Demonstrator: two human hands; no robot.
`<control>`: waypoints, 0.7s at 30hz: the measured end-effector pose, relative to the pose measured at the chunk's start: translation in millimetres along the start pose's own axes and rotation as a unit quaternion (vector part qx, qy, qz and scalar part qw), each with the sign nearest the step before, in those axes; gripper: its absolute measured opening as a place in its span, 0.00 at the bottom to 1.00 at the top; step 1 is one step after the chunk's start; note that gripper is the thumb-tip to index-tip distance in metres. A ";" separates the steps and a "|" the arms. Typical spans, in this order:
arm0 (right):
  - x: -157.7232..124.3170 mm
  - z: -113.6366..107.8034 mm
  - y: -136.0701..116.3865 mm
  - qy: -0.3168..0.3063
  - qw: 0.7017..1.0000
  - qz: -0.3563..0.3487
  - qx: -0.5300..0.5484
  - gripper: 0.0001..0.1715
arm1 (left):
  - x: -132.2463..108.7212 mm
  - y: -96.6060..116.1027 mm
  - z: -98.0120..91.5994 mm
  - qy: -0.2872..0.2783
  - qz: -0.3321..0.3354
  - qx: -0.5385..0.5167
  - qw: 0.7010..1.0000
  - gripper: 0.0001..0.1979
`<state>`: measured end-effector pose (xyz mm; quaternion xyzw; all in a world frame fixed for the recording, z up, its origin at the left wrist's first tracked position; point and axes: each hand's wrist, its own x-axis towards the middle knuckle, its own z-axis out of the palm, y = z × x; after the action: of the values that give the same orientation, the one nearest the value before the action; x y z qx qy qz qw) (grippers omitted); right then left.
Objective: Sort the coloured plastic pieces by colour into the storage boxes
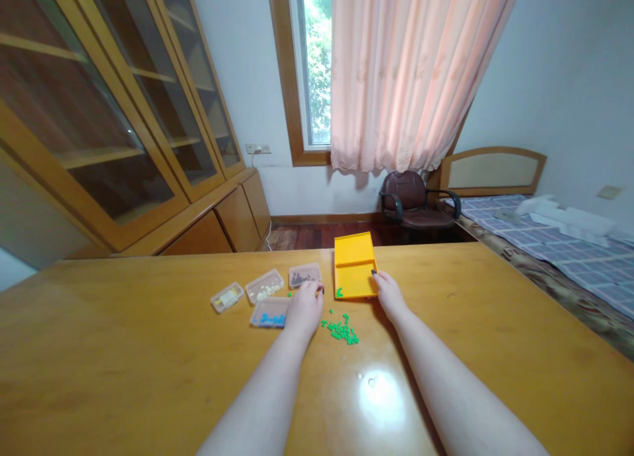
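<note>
A yellow hinged box (355, 281) lies opened out on the table, its lid tilted up at the far side. My right hand (390, 296) grips its right edge, thumb over the rim. A few green pieces (339, 292) sit in the box's near left corner. My left hand (306, 305) is to the left of the box, fingers curled together; whatever they may hold is hidden. Below the box lies a loose pile of small green pieces (343, 330). Beside my left hand are a clear tray of blue pieces (271, 320) and a clear tray of dark pieces (303, 276).
Farther left are a clear tray with whitish pieces (266, 290) and a small clear container with yellow and white contents (228, 297). The wooden table (148, 363) reaches toward a brown armchair (406, 202). A glass-door cabinet (148, 113) stands left, a bed (555, 238) right.
</note>
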<state>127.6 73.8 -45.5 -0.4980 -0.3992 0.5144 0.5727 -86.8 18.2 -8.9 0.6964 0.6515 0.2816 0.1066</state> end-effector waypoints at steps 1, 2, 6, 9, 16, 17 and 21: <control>-0.1 0.3 -0.2 0.003 1.000 -0.002 0.005 0.16 | 0.2 0.1 -3.5 0.003 -0.011 0.007 1.000 0.12; -0.2 0.6 -0.2 0.004 1.000 -0.001 0.010 0.16 | 0.4 0.3 -8.0 0.010 -0.023 0.017 1.000 0.12; 0.7 1.7 1.5 0.001 1.000 0.006 0.028 0.14 | 0.5 -0.2 -34.1 0.057 -0.081 0.096 0.990 0.13; 1.4 1.7 3.0 -0.005 0.999 0.014 0.041 0.14 | -1.5 1.2 -50.6 0.065 -0.125 0.193 0.971 0.14; 3.7 -0.2 4.9 0.001 1.000 -0.002 0.019 0.12 | -17.6 17.7 -14.0 -0.054 -0.079 0.287 0.953 0.16; 4.5 -0.7 5.9 0.001 1.000 -0.005 0.018 0.13 | -19.1 19.1 -6.0 -0.063 -0.077 0.293 0.951 0.18; 7.5 -2.2 10.1 -0.004 1.000 -0.008 0.019 0.14 | -18.6 17.6 7.2 -0.061 -0.129 0.315 0.938 0.25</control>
<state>128.9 80.6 -56.2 -0.4818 -0.3953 0.5196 0.5845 -67.9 -0.5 -10.4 0.6202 0.7832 0.0028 -0.0430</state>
